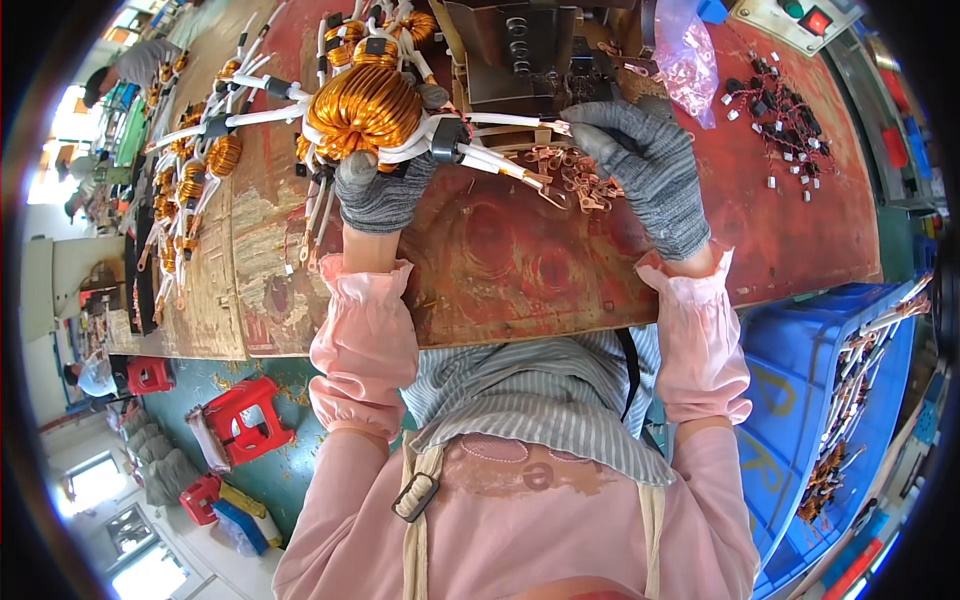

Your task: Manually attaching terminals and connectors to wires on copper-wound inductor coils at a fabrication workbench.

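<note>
My left hand [385, 200], in a grey knit glove, is closed round a large toroidal coil [365, 105] of shiny copper wire and holds it above the bench. White-sleeved leads run from the coil to the right, passing through a black block [450, 140]. At the end of the upper lead [510, 120], the gloved fingers of my right hand [650, 170] are pinched together. Whether a small copper piece is also between them is hidden. The lower leads end in bare copper tips. Just below lies a pile of copper terminal lugs [580, 180].
A dark metal machine [515, 60] stands at the far middle, beside a clear plastic bag [687, 60]. More coils [190, 180] lie at left. Small black parts with thin wires [785, 125] are spread at right, below a switch box [800, 20]. A blue crate [790, 390] stands lower right.
</note>
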Demonstrator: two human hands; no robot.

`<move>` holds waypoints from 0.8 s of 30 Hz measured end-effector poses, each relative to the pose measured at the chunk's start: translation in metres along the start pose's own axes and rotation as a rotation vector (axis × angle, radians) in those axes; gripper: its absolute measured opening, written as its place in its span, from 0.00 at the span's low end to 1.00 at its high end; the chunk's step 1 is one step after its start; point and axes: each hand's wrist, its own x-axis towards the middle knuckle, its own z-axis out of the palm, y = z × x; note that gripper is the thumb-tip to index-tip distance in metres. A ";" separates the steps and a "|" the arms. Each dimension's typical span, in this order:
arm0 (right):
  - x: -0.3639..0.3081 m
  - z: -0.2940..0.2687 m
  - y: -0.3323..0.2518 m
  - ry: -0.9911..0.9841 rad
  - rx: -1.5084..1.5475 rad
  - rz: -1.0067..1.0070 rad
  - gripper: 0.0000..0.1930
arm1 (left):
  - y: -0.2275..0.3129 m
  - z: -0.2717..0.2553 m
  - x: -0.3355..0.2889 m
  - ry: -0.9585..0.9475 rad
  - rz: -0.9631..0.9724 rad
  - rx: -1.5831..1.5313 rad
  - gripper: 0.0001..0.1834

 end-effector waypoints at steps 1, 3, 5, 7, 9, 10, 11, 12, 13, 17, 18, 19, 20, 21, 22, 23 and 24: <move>0.000 0.001 -0.001 0.004 0.002 0.002 0.08 | -0.001 0.004 -0.001 -0.001 -0.005 0.001 0.38; 0.001 0.002 -0.002 -0.023 -0.013 -0.006 0.09 | -0.001 0.013 -0.001 -0.025 -0.026 0.013 0.38; 0.003 -0.001 -0.002 -0.042 0.051 0.026 0.09 | 0.000 0.010 -0.001 -0.026 -0.033 0.018 0.38; 0.005 -0.004 -0.002 -0.058 0.112 0.057 0.09 | -0.002 0.010 0.001 -0.029 -0.042 0.020 0.38; 0.009 -0.004 -0.002 -0.044 0.127 0.050 0.09 | -0.002 0.014 0.003 -0.010 -0.025 0.101 0.38; 0.010 -0.004 0.000 -0.038 0.128 0.051 0.09 | -0.003 0.012 0.004 -0.014 -0.030 0.101 0.38; 0.013 -0.005 0.002 -0.032 0.163 0.056 0.09 | -0.002 0.009 0.005 -0.032 -0.053 0.094 0.38; 0.016 -0.005 0.004 -0.026 0.198 0.061 0.09 | -0.002 0.009 0.007 -0.051 -0.076 0.088 0.39; 0.019 -0.006 0.006 -0.018 0.201 0.060 0.09 | -0.002 0.009 0.008 -0.055 -0.082 0.090 0.39; 0.029 -0.008 0.014 0.039 0.296 0.099 0.09 | -0.003 0.008 0.008 -0.021 -0.101 0.136 0.40; 0.031 -0.009 0.016 0.014 0.263 0.092 0.10 | -0.004 0.010 0.008 -0.008 -0.093 0.146 0.40; 0.034 -0.011 0.017 -0.010 0.230 0.084 0.12 | -0.004 0.010 0.010 0.004 -0.086 0.156 0.40; 0.037 -0.012 0.017 -0.030 0.203 0.122 0.12 | -0.005 0.007 0.013 -0.024 -0.067 0.147 0.40; 0.039 -0.013 0.018 -0.018 0.208 0.126 0.12 | -0.005 0.006 0.014 -0.029 -0.079 0.149 0.40; 0.042 -0.014 0.019 -0.036 0.193 0.121 0.12 | -0.005 0.005 0.013 -0.006 -0.067 0.148 0.40; 0.043 -0.015 0.019 -0.054 0.177 0.117 0.12 | -0.006 0.005 0.013 0.017 -0.055 0.147 0.40; 0.044 -0.015 0.017 -0.045 0.168 0.130 0.12 | -0.007 0.007 0.013 0.019 -0.040 0.183 0.40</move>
